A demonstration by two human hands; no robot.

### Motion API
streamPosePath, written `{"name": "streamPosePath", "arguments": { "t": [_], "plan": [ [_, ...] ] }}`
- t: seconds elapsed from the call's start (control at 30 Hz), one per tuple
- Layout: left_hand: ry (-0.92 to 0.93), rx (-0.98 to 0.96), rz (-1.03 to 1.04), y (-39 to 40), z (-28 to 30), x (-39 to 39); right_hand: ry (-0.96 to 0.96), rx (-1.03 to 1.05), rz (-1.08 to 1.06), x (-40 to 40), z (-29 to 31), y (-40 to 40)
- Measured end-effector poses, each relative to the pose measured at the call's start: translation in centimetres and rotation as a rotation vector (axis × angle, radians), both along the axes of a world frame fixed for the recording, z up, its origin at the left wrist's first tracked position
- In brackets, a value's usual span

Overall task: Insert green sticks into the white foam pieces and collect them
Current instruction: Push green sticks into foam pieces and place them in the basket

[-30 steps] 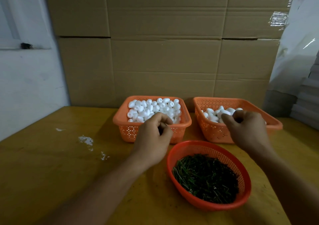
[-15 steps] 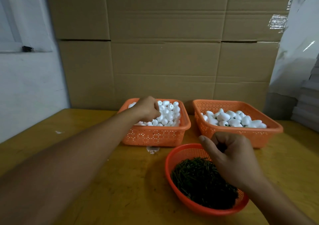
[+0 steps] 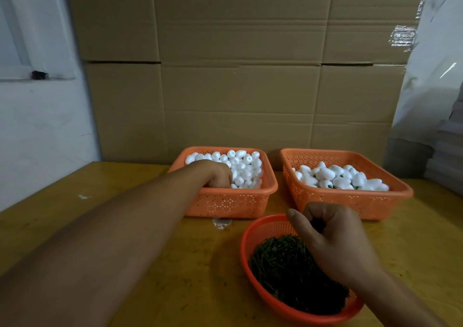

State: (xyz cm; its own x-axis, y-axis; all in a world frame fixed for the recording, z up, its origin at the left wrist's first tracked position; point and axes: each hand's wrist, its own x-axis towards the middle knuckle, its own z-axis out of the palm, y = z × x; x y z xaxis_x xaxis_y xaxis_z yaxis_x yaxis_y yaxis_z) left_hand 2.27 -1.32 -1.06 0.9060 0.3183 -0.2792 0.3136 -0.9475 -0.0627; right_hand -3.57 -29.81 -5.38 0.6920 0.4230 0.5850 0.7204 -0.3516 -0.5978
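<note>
Down among the white foam pieces (image 3: 244, 168) went the fingers of the left hand (image 3: 216, 173), curled and buried in the pile, and whether they had closed on a piece I could not tell. That hand sat at the near-left corner of the left orange basket (image 3: 226, 205), the bare forearm stretching back across the yellow table (image 3: 140, 226).

Over on the other side, the right hand (image 3: 333, 241) hovered above the round red basket (image 3: 253, 241), fingers curled in toward the thumb, something dark showing in the hollow between them; a green stick, perhaps, but it was too shadowed to say. Under that hand lay the heap of green sticks (image 3: 283, 264), filling the red basket, which stood just in front of the left orange basket and slightly to its right.

Beside the left orange basket, to its right and not touching it, stood the right orange basket (image 3: 350, 202), holding foam pieces with green bits (image 3: 335, 178) showing between them. Behind both rose a wall of cardboard boxes (image 3: 238, 76).
</note>
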Motion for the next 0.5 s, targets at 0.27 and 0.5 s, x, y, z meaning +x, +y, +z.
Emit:
{"name": "streamPosePath", "arguments": {
  "t": [0.27,0.5],
  "plan": [
    [-0.017,-0.065,0.038,-0.2,-0.9,1.2,0.023,-0.048,-0.002,-0.4,0.1,0.1],
    [-0.056,0.004,0.081,0.3,-1.4,1.9,0.008,-0.04,0.017,-0.8,0.3,0.1]
  ]
}}
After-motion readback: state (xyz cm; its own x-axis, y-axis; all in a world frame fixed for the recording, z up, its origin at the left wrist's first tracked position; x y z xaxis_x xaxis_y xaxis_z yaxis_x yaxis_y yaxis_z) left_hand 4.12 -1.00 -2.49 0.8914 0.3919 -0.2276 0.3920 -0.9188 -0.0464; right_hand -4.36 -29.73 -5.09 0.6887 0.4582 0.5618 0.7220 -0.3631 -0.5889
